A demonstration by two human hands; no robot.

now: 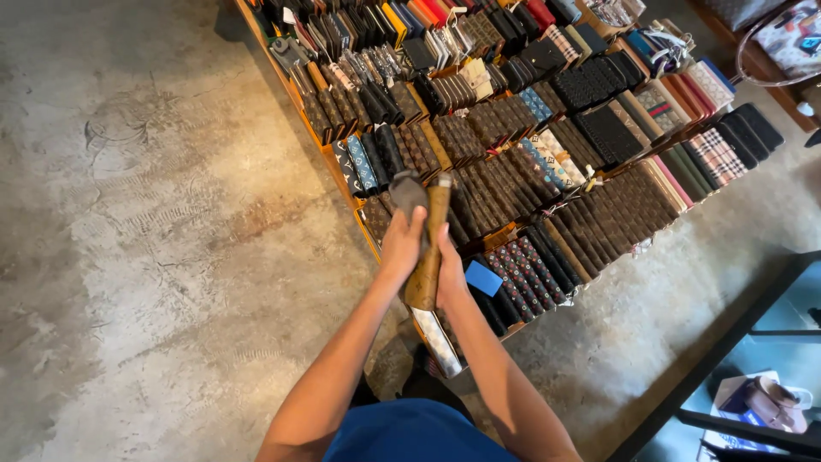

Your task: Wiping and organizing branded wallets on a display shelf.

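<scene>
My left hand and my right hand are pressed together around a long brown patterned wallet, held edge-up above a display of wallets. A grey cloth sticks up from my left hand beside the wallet's top end. Both arms reach forward from the bottom of the view over my blue shirt. Below my hands lie rows of wallets in brown, black, checked and floral patterns.
Low wooden trays full of upright wallets stretch from the top centre to the right. A blue card lies on dark wallets near my right hand. Bare concrete floor lies left. A dark shelf frame stands bottom right.
</scene>
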